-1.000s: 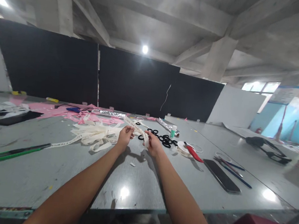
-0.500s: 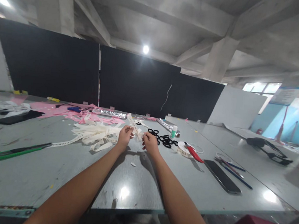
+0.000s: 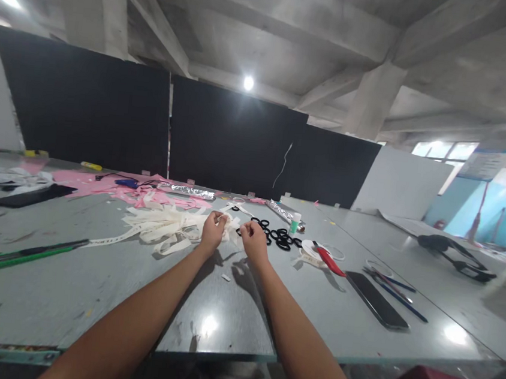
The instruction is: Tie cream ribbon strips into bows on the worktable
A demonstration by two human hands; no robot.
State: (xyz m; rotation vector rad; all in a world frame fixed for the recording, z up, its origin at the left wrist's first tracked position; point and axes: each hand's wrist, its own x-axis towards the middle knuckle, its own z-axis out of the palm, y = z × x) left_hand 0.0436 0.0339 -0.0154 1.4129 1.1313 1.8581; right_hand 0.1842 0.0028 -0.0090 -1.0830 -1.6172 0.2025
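Note:
Above the middle of the table, my left hand (image 3: 213, 232) is closed on a gathered cream ribbon (image 3: 231, 227) that sticks out to the right of its fingers. My right hand (image 3: 254, 241) is just to the right, fingertips pinched; what they hold, if anything, is too small to tell. A heap of printed cream ribbon strips (image 3: 165, 228) lies beside my left hand. Several black hair ties (image 3: 281, 238) are scattered to the right of my right hand. A ribbon spool (image 3: 310, 250) lies farther right, with a red-handled tool (image 3: 330, 261) resting against it.
A green cutter (image 3: 24, 256) lies at the left and a phone (image 3: 377, 299) at the right, near slim pen-like tools (image 3: 396, 289). A glue stick (image 3: 294, 224) stands behind the hair ties. Pink scraps (image 3: 86, 183) and foil pieces (image 3: 187, 191) lie along the back by black panels (image 3: 235, 139).
The ribbon end that stood up above my left hand no longer shows there. My right hand has come slightly away from the ribbon, with its fingertips drawn up.

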